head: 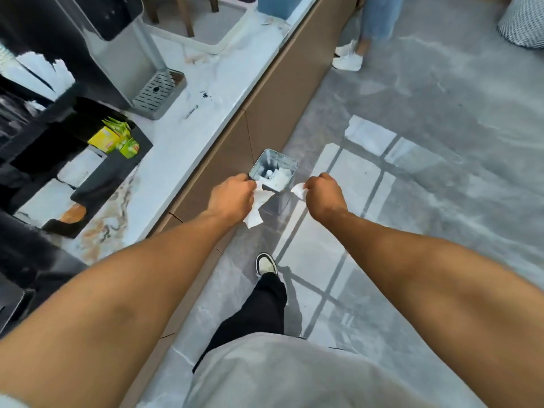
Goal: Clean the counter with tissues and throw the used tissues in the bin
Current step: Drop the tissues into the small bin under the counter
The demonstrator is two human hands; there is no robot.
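A small square metal bin (285, 162) stands on the floor against the brown counter front, with white tissues lying inside it. My left hand (232, 197) is just left of the bin's rim and grips a crumpled white tissue (256, 209) that hangs below the fingers. My right hand (323, 195) is just right of the bin, closed on a smaller white tissue (298, 190). Both arms reach forward and down. The marble counter (188, 136) runs along the left, with brownish stains near its front part and dark specks beside the drip tray.
On the counter stand a coffee machine with a metal drip tray (160, 94), a black organiser with yellow-green tea packets (117, 138), and a white tray (212, 30). Another person's white shoes (348, 58) are on the grey floor beyond. My own shoe (266, 264) is below the bin.
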